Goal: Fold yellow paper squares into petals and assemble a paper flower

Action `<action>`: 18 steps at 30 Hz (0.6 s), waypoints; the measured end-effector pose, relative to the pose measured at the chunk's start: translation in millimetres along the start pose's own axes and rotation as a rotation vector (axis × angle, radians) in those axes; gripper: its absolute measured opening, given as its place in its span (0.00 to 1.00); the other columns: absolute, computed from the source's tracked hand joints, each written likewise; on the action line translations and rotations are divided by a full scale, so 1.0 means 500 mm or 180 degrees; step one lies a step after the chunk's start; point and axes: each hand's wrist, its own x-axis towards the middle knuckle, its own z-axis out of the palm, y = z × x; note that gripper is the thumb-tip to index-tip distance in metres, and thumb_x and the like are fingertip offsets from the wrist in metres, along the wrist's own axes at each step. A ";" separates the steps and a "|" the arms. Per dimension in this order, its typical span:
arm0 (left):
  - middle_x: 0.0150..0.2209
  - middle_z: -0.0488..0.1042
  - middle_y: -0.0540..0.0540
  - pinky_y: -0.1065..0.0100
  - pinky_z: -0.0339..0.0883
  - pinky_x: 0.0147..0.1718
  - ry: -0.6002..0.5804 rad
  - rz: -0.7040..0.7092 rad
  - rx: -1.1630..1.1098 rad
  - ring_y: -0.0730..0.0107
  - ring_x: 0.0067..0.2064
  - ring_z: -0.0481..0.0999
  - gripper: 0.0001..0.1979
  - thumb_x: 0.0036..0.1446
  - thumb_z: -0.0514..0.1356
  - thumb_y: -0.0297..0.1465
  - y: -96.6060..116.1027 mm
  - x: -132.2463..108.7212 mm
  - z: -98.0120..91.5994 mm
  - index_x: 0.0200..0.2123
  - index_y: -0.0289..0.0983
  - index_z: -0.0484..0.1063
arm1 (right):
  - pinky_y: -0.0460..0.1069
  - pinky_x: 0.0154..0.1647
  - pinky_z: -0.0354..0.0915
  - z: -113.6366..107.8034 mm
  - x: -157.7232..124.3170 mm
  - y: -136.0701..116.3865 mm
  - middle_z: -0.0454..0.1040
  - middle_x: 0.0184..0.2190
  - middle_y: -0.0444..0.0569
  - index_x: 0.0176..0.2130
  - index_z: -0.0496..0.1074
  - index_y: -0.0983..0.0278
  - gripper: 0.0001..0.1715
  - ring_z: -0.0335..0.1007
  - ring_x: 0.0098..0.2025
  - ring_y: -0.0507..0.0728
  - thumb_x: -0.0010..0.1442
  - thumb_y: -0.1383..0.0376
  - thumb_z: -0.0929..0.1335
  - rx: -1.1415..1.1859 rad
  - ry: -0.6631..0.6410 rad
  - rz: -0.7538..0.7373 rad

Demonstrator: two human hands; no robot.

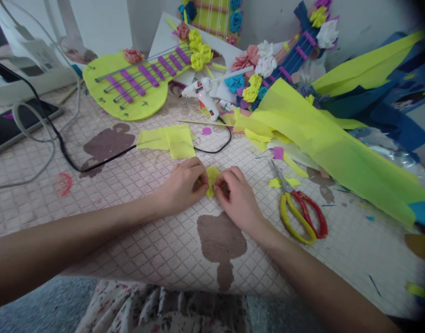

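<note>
A small yellow crepe paper square [212,179] is pinched between both hands just above the patterned tablecloth. My left hand [187,181] has its fingertips closed on the paper's left corner. On the opposite corner, my right hand [238,194] grips with thumb and forefinger. Behind my left hand lie overlapping yellow paper pieces [167,140], with a black cable running under them. Scissors [295,203] with one yellow and one red handle rest partly open to the right of my right hand.
A white glue gun [203,96] with a lit red light stands beyond a thin wooden stick [201,123]. A yellow paper guitar [129,88] lies back left. Long yellow crepe paper [330,143] stretches along the right. A phone [21,122] and cables occupy the left side.
</note>
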 end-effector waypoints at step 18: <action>0.37 0.68 0.44 0.59 0.62 0.42 -0.0135 -0.0034 0.0282 0.63 0.41 0.68 0.03 0.54 0.56 0.25 0.004 -0.009 0.003 0.32 0.35 0.69 | 0.54 0.38 0.65 0.006 -0.003 -0.003 0.62 0.36 0.50 0.34 0.60 0.62 0.05 0.63 0.38 0.57 0.58 0.71 0.61 -0.0270 -0.0038 -0.0045</action>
